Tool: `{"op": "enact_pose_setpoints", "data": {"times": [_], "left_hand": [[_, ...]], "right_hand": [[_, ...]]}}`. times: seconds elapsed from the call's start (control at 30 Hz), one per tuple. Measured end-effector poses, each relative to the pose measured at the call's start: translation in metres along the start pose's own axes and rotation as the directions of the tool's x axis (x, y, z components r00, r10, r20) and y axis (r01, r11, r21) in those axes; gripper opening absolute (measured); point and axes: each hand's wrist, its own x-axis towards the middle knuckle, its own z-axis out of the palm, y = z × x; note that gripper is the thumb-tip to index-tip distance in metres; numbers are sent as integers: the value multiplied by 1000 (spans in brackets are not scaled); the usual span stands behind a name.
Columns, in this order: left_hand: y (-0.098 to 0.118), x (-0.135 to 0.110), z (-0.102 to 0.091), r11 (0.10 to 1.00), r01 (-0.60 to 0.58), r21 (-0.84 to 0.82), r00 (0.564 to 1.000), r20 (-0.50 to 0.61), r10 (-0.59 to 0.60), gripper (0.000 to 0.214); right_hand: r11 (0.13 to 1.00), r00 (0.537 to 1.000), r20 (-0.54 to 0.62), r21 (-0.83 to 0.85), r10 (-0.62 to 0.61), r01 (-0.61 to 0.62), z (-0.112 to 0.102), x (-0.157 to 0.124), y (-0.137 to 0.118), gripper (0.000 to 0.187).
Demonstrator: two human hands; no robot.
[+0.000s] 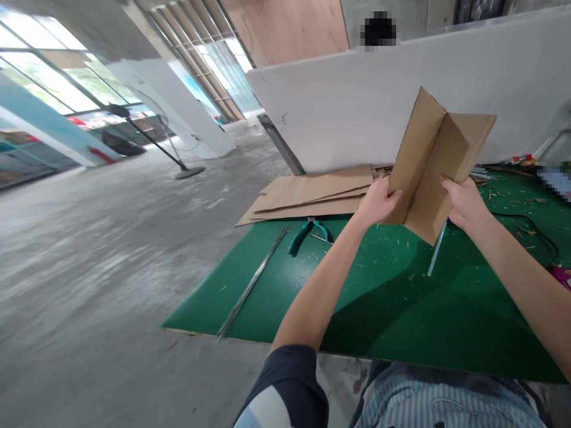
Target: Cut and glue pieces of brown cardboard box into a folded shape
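Observation:
I hold a folded piece of brown cardboard (435,163) up over the green table (392,309). My left hand (378,202) grips its left panel, thumb on the front face. My right hand (464,202) is closed on its right panel near the fold. The cardboard is bent into a V and tilts to the right. Below it on the table lie teal-handled pliers (307,230) and a thin pale rod (436,248).
A stack of flat cardboard sheets (312,193) lies at the table's far left corner. A long metal strip (252,282) runs along the left edge. A white partition (379,95) stands behind the table. A black cable (535,229) and scraps lie at right. Concrete floor is to the left.

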Motion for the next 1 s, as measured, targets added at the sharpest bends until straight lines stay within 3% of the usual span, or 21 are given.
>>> {"op": "enact_pose_setpoints", "data": {"times": [0.33, 0.5, 0.77, 1.0], "left_hand": [[3, -2, 1, 1000, 14, 0, 1000, 12, -14, 26], [-2, 0, 5, 1000, 16, 15, 1000, 15, -16, 26], [-3, -3, 6, 997, 4, -75, 1000, 19, -3, 29], [-2, -2, 8, 995, 12, -100, 999, 32, -9, 26]], "right_hand": [[1000, 1000, 8, 17, 24, -24, -1, 1, -7, 29], [998, 998, -46, 39, 43, -41, 2, -4, -13, 33], [993, 992, -66, 64, 106, -102, 8, -11, -23, 28], [998, 995, -77, 31, 65, -63, 9, -10, -24, 29]]}}
